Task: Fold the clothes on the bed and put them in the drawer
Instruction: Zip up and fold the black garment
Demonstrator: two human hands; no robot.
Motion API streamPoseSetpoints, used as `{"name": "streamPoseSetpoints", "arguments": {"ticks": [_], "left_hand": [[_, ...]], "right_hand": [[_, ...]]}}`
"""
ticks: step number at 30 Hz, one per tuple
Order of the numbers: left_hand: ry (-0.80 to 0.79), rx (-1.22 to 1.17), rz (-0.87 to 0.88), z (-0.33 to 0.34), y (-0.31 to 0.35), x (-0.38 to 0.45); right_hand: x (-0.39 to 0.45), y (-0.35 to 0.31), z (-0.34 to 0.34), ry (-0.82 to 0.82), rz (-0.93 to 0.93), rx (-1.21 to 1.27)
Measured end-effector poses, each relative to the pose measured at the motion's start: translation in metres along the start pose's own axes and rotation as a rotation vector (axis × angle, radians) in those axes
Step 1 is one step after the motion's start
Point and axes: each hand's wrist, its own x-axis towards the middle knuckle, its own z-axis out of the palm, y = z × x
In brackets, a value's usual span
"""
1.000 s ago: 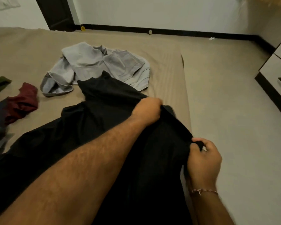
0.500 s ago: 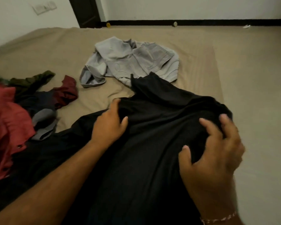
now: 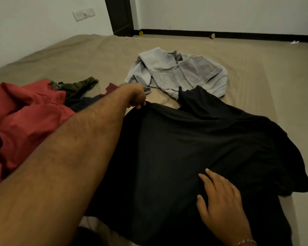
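A large black garment (image 3: 194, 148) lies spread over the near part of the tan bed (image 3: 78, 57). My left hand (image 3: 136, 96) reaches forward and pinches the garment's far left edge, lifting it slightly. My right hand (image 3: 220, 203) rests flat on the black cloth near me, fingers straight and spread. A crumpled light grey garment (image 3: 178, 71) lies beyond the black one, partly under its far tip. No drawer is in view.
A red garment (image 3: 23, 118) is heaped at the left, with dark green (image 3: 78, 86), maroon and navy clothes beside it. The bed's right edge drops to a beige floor (image 3: 283, 71). A dark door frame (image 3: 119, 16) stands at the back wall.
My left hand moved farther out and left along the black garment and now pinches its edge. My right hand slid back toward me and lies flat. The view swung left.
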Motion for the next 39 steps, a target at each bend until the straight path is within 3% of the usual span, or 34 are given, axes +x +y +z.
{"name": "streamPoseSetpoints", "arguments": {"ticks": [1, 3, 5, 6, 8, 11, 13, 17, 19, 21, 22, 24, 26, 28, 30, 33, 37, 39], "left_hand": [[0.016, -0.128, -0.044, -0.005, -0.004, 0.004], [0.211, -0.304, -0.07, -0.014, -0.015, 0.015], [0.438, -0.266, -0.039, -0.011, -0.026, 0.017], [0.464, -0.209, 0.027, -0.003, -0.033, 0.015], [0.4, -0.125, 0.17, 0.024, -0.049, 0.011], [0.063, 0.024, 0.142, 0.054, -0.078, 0.006], [0.002, 0.146, 0.144, 0.061, -0.095, 0.011], [0.291, 0.192, 0.117, 0.051, -0.111, 0.024], [0.556, 0.199, -0.063, 0.04, -0.127, 0.031], [0.683, 0.152, -0.228, 0.032, -0.144, 0.022], [0.728, 0.156, -0.177, 0.035, -0.148, 0.01], [0.757, 0.167, 0.247, 0.05, -0.146, -0.025], [0.476, 0.14, 0.843, 0.084, -0.142, -0.079], [0.118, 0.221, 1.136, 0.129, -0.149, -0.134], [-0.032, 0.308, 1.078, 0.166, -0.179, -0.165], [0.028, 0.256, 0.87, 0.186, -0.241, -0.172], [0.107, 0.395, 0.549, 0.176, -0.277, -0.181], [0.135, 0.387, 0.415, 0.177, -0.29, -0.189]], "right_hand": [[0.0, -0.001, 0.003, -0.017, 0.017, -0.021], [0.002, -0.003, 0.005, -0.03, 0.032, -0.056], [0.006, -0.002, 0.005, -0.051, 0.039, -0.088], [0.007, -0.002, 0.004, -0.062, 0.038, -0.092], [0.006, -0.007, 0.003, -0.056, 0.039, -0.094], [0.003, -0.01, 0.001, -0.045, 0.07, -0.102], [0.001, -0.005, 0.005, -0.034, 0.075, -0.099], [0.0, -0.002, 0.011, 0.017, 0.047, -0.111], [0.0, -0.003, 0.013, 0.046, 0.033, -0.107], [0.002, -0.004, 0.014, 0.067, 0.024, -0.102], [0.0, -0.005, 0.015, 0.075, 0.02, -0.106], [-0.001, -0.005, 0.015, 0.072, 0.016, -0.096], [-0.003, -0.006, 0.013, 0.073, 0.014, -0.099], [-0.004, -0.006, 0.008, 0.065, 0.014, -0.098], [-0.01, -0.011, -0.002, 0.067, 0.0, -0.088], [-0.042, -0.033, -0.014, 0.054, -0.111, 0.026], [-0.104, -0.081, -0.007, -0.291, -0.179, -0.074], [-0.119, -0.086, -0.003, -0.308, -0.094, -0.167]]}}
